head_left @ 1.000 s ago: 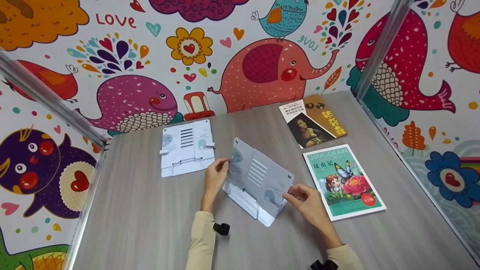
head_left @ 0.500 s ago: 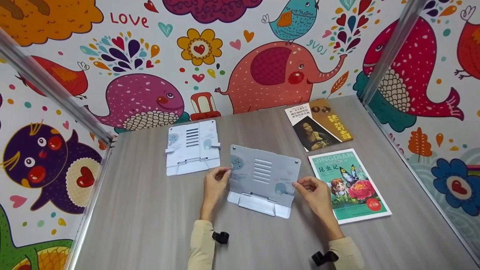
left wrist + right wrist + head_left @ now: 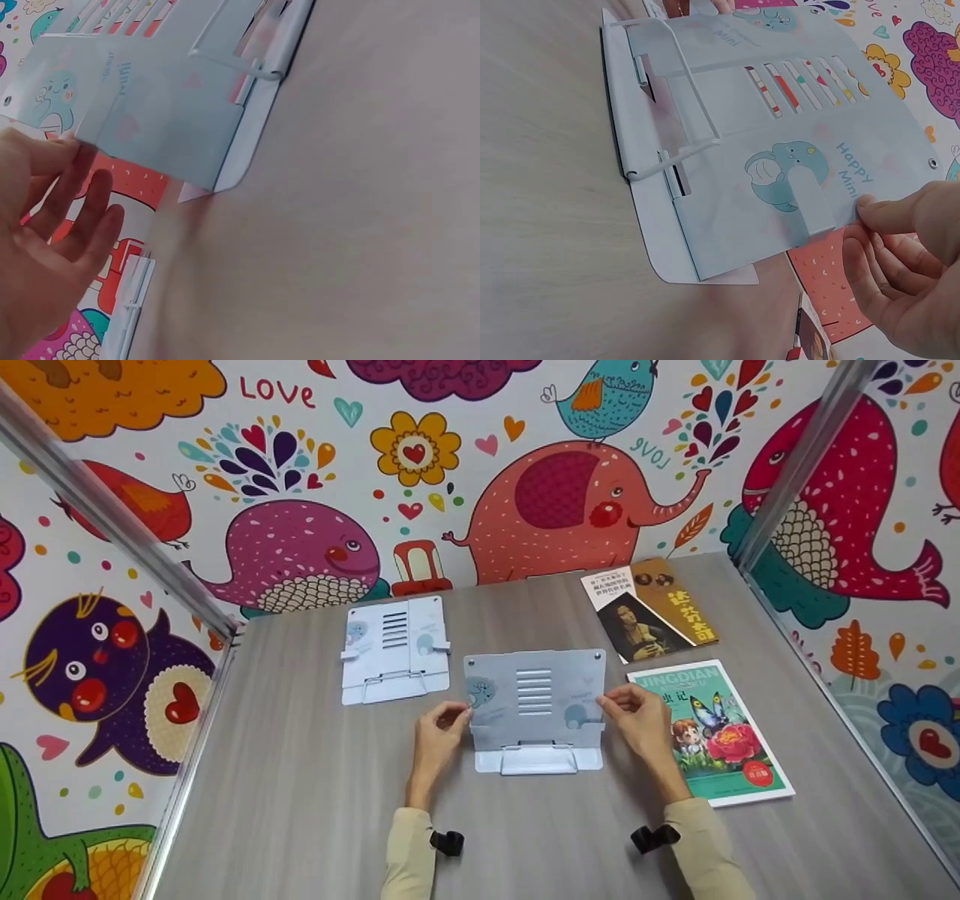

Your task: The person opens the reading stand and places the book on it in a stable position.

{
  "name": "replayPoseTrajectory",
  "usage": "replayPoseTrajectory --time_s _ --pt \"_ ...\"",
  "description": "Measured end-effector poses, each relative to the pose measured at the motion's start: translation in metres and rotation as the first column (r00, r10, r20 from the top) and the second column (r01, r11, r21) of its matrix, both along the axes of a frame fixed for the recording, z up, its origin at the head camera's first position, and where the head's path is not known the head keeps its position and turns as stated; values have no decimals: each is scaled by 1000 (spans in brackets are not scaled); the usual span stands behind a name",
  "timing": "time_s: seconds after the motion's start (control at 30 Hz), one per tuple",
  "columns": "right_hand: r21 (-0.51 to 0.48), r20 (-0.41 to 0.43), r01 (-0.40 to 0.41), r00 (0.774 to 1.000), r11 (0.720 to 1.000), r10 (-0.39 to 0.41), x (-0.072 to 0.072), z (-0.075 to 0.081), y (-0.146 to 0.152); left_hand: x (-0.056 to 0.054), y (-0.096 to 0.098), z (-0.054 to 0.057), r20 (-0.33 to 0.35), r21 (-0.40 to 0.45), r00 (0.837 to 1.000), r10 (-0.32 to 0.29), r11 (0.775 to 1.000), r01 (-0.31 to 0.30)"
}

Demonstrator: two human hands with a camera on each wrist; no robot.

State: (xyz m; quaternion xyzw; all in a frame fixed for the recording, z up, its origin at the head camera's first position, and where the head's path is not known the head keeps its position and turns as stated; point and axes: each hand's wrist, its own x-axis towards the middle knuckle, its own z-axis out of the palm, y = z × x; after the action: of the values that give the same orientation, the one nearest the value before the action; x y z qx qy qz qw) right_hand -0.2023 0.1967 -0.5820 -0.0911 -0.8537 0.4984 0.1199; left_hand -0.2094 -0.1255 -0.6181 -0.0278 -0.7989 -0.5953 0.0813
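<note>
A pale blue book stand with slots and printed cartoon animals stands propped up on the table in the head view. My left hand pinches its left side edge between thumb and fingers. At the opposite edge my right hand pinches the panel just above a small side clip. The right wrist view shows a white wire page holder across the lower front of the panel. Behind and left lies a second, matching book stand, folded flat on the table.
A green insect-picture book lies right of my right hand, its left part behind that hand. Beyond it lies a book with a portrait cover. Wall panels with cartoon prints border the wood-grain table at the back and sides.
Both hands have turned the held book stand from a slant to squarely facing me, its right side swinging back. The view has shifted slightly too.
</note>
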Motion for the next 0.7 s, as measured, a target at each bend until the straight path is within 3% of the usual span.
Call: replayPoseTrajectory --time_s 0.37,0.7 --pt "11 -30 47 998 999 -46 -11 -4 5 3 13 -4 -30 23 1000 4 1000 -4" --pt "-102 -149 -61 988 993 45 -12 -10 6 3 13 -3 -48 38 997 53 998 -51"
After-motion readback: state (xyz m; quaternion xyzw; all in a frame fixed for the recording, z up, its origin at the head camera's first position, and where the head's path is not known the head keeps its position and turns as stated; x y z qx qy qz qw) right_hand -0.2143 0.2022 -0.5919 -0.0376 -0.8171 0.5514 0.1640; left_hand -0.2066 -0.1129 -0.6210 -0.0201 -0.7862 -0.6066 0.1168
